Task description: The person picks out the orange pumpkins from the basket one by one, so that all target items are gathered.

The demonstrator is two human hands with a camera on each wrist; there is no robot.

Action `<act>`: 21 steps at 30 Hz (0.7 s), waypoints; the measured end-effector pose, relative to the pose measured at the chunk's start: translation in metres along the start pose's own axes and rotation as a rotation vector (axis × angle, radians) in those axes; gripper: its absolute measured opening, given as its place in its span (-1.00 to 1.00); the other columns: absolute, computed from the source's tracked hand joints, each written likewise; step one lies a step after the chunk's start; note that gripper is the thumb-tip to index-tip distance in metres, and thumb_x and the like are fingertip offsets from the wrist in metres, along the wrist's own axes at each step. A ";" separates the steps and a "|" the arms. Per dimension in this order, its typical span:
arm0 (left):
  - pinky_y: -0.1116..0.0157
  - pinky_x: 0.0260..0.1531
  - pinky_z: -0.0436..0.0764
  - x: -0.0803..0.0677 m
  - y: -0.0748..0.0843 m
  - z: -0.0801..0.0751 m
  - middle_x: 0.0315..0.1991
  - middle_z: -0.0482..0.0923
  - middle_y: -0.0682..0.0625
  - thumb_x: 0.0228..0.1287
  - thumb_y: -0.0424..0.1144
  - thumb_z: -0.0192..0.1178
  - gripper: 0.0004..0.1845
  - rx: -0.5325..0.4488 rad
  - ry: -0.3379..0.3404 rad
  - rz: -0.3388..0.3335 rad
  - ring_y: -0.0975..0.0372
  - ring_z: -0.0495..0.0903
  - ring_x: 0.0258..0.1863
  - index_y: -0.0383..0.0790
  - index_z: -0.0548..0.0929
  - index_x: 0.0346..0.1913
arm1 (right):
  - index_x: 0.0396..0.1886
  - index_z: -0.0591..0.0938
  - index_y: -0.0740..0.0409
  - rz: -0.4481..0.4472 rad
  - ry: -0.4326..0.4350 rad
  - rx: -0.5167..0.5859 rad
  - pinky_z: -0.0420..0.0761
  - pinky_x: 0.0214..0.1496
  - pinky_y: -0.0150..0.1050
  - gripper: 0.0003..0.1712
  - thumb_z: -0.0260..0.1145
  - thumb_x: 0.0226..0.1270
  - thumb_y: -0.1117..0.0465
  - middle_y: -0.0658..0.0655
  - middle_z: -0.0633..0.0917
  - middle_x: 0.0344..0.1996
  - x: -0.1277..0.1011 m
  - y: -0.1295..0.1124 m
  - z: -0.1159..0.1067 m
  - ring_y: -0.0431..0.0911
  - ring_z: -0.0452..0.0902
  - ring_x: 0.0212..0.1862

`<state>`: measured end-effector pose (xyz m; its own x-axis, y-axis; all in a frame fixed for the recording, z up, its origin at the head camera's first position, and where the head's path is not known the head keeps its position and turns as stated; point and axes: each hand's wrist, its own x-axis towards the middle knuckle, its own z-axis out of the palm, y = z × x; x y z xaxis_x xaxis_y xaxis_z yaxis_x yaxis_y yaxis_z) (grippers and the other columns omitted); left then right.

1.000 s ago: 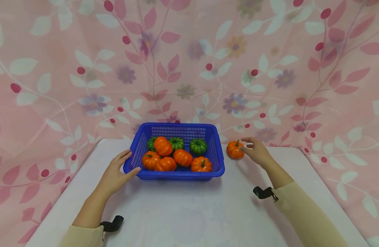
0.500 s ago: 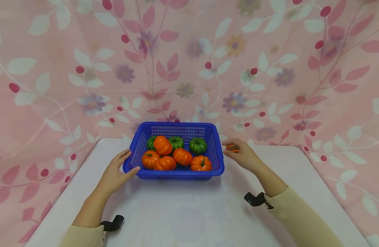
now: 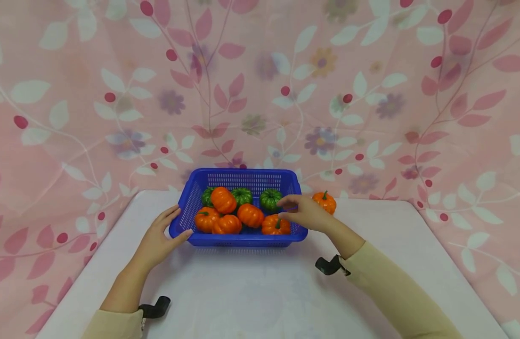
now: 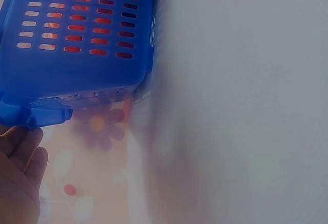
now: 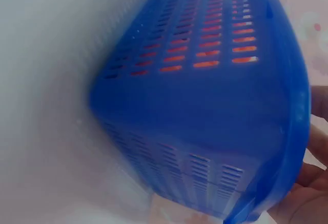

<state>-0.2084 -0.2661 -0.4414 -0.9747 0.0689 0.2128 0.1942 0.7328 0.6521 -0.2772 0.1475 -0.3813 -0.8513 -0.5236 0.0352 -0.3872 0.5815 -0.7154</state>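
A smooth white surface [image 3: 251, 292] carries a perforated blue plastic basket [image 3: 243, 240] of ribbed round pumpkins. The left hand [image 3: 158, 238] lies flat-fingered against its corner. The right hand [image 3: 302, 213] hovers over the rim, fingers loosely curled, empty. 1 orange pumpkin [image 3: 325, 201] sits outside, just beside the basket.

There are no words, numbers, labels or signs to read here. The blue basket [image 3: 242, 240] is showing only little holes, the pink cloth [image 3: 260, 94] behind it is showing only leaves and flowers, and the white table [image 3: 251, 292] is showing nothing written.
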 end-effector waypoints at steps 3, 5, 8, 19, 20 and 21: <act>-0.32 0.33 0.19 -0.001 0.001 0.000 0.53 0.13 -0.19 0.25 0.12 0.36 -0.09 -0.001 0.001 0.000 -0.21 0.10 0.49 -0.35 0.29 0.49 | 0.19 0.63 0.17 0.005 -0.091 -0.003 0.53 0.28 0.04 -0.56 0.40 0.37 0.12 0.15 0.67 0.11 0.010 -0.002 0.000 0.15 0.53 0.24; -0.33 0.32 0.19 -0.001 0.001 0.000 0.53 0.14 -0.19 0.25 0.12 0.36 -0.09 -0.003 0.010 0.005 -0.22 0.11 0.48 -0.36 0.29 0.48 | 0.22 0.61 0.20 0.001 -0.167 -0.023 0.48 0.33 0.05 -0.51 0.40 0.37 0.11 0.18 0.65 0.16 0.018 -0.002 0.001 0.13 0.50 0.27; -0.33 0.32 0.18 -0.002 0.001 0.000 0.53 0.14 -0.21 0.25 0.11 0.36 -0.09 -0.005 0.014 0.005 -0.23 0.11 0.48 -0.38 0.29 0.48 | 0.24 0.60 0.23 -0.001 -0.255 -0.044 0.41 0.38 0.07 -0.49 0.40 0.36 0.13 0.21 0.62 0.21 0.031 -0.004 0.002 0.11 0.47 0.30; -0.33 0.32 0.19 -0.001 0.000 0.000 0.54 0.12 -0.19 0.26 0.09 0.36 -0.10 0.002 -0.005 -0.013 -0.22 0.09 0.49 -0.34 0.27 0.50 | 0.17 0.64 0.26 0.052 -0.347 -0.096 0.51 0.31 -0.06 -0.58 0.36 0.40 0.17 0.18 0.68 0.10 0.055 -0.001 0.010 0.00 0.57 0.17; -0.33 0.32 0.19 -0.001 0.000 0.000 0.54 0.12 -0.19 0.26 0.08 0.36 -0.10 0.000 -0.006 -0.013 -0.22 0.09 0.49 -0.34 0.26 0.50 | 0.15 0.65 0.26 0.057 -0.357 -0.097 0.52 0.30 -0.08 -0.61 0.36 0.40 0.19 0.17 0.69 0.08 0.056 -0.001 0.011 -0.01 0.58 0.14; -0.33 0.32 0.19 -0.001 0.001 0.000 0.54 0.12 -0.19 0.26 0.09 0.36 -0.10 0.000 -0.006 -0.015 -0.21 0.09 0.49 -0.33 0.26 0.50 | 0.13 0.66 0.26 0.057 -0.364 -0.101 0.53 0.29 -0.09 -0.62 0.36 0.40 0.19 0.14 0.71 0.05 0.056 -0.001 0.011 -0.03 0.59 0.12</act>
<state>-0.2076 -0.2659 -0.4409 -0.9782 0.0620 0.1982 0.1793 0.7340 0.6550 -0.3204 0.1106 -0.3862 -0.6978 -0.6649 -0.2664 -0.3908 0.6651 -0.6363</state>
